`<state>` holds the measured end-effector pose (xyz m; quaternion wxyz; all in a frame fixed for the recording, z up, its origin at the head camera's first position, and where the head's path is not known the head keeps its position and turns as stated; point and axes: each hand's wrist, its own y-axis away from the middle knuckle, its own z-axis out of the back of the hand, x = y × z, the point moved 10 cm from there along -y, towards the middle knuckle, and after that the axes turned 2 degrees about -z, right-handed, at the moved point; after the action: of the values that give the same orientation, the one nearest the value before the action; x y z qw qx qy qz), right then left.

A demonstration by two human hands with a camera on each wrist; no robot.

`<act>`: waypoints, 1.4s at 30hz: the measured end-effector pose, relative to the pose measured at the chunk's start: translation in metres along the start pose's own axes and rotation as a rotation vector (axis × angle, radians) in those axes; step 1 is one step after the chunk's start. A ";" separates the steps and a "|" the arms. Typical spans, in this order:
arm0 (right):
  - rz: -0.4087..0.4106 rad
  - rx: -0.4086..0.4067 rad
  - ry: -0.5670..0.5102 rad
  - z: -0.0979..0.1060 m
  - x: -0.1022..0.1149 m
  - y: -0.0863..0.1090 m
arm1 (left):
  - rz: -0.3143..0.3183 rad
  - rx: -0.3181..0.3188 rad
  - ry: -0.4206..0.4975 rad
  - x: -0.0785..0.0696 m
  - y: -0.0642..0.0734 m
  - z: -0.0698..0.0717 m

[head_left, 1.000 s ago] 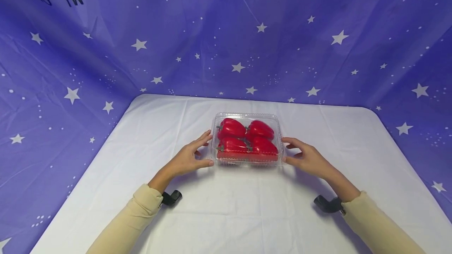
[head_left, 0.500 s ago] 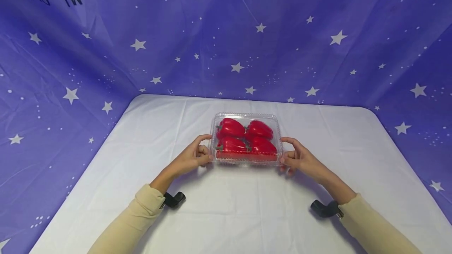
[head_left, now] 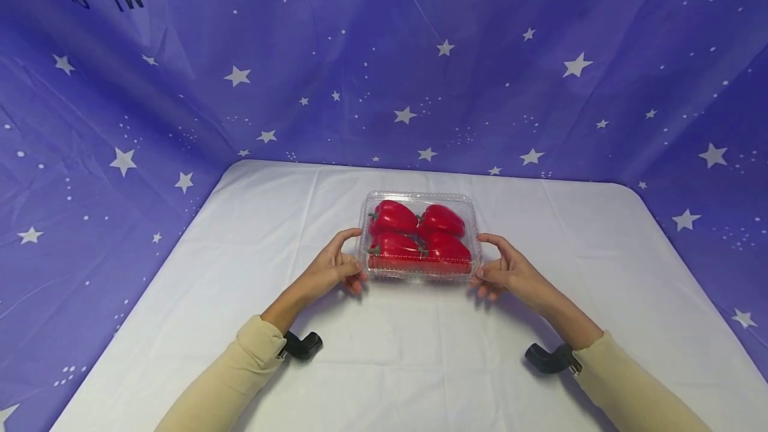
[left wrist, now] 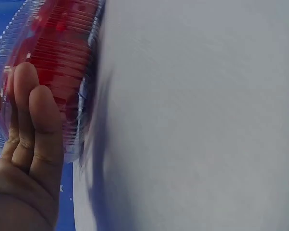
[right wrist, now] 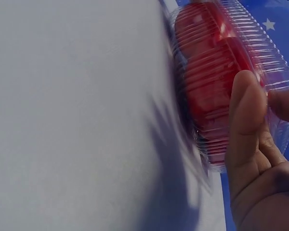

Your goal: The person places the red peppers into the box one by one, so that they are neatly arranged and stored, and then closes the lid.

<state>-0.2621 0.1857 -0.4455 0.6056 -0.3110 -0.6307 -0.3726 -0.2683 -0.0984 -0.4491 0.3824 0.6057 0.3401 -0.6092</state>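
Observation:
A clear plastic clamshell box stands near the middle of the white table, its lid over several red bell peppers with green stems. At its left side, my left hand pinches the rim near the front corner, the index finger reaching further along the edge. My right hand holds the opposite rim in much the same way. In the left wrist view, fingertips lie against the ribbed side wall. The right wrist view has fingers beside the ribbed wall, with the thumb partly out of frame.
White cloth covers the table. Behind and beside it hangs a blue-purple curtain with white stars and black lettering. A black wrist camera mount sits under the left wrist, another mount under the right.
Both hands, earlier spread loosely at the box's sides, have curled onto its rims. My left hand's lower fingers now show beneath the rim. The box has hardly moved.

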 end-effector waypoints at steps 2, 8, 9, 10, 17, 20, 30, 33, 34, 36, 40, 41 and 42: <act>0.006 0.006 -0.018 -0.001 0.000 -0.001 | 0.013 -0.012 0.004 0.001 -0.001 0.001; -0.049 -0.037 -0.010 0.001 -0.004 -0.007 | 0.045 -0.070 -0.002 0.001 -0.003 0.005; -0.061 -0.043 -0.006 0.002 -0.005 -0.007 | 0.050 -0.077 -0.001 0.002 -0.003 0.005; -0.069 -0.047 -0.001 0.003 -0.005 -0.007 | 0.055 -0.078 0.003 0.003 -0.003 0.006; -0.064 -0.050 0.018 0.006 -0.003 -0.006 | 0.068 -0.047 -0.007 0.005 -0.004 0.008; -0.059 -0.051 0.024 0.007 -0.003 -0.005 | 0.073 -0.059 -0.046 0.005 -0.003 0.011; -0.030 -0.045 0.065 0.008 -0.001 -0.004 | 0.045 -0.085 -0.075 0.001 -0.005 0.013; -0.030 -0.048 0.076 0.008 -0.001 -0.003 | 0.042 -0.087 -0.090 0.000 -0.006 0.013; -0.036 -0.051 0.082 0.008 -0.001 -0.002 | 0.040 -0.087 -0.098 0.000 -0.006 0.012; -0.049 -0.059 0.108 0.010 -0.002 0.001 | 0.046 -0.090 -0.119 0.000 -0.006 0.013; -0.061 -0.108 0.234 0.023 0.004 0.013 | 0.062 -0.139 -0.248 -0.003 -0.003 0.022; -0.049 -0.131 0.291 0.028 0.008 0.017 | 0.058 -0.163 -0.311 -0.007 -0.002 0.027; -0.023 -0.163 0.393 0.035 0.013 0.021 | 0.045 -0.193 -0.390 -0.011 -0.001 0.033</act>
<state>-0.2640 0.2251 -0.4304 0.6854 -0.2730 -0.4717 -0.4829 -0.2851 -0.1260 -0.4370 0.5107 0.4445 0.3029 -0.6708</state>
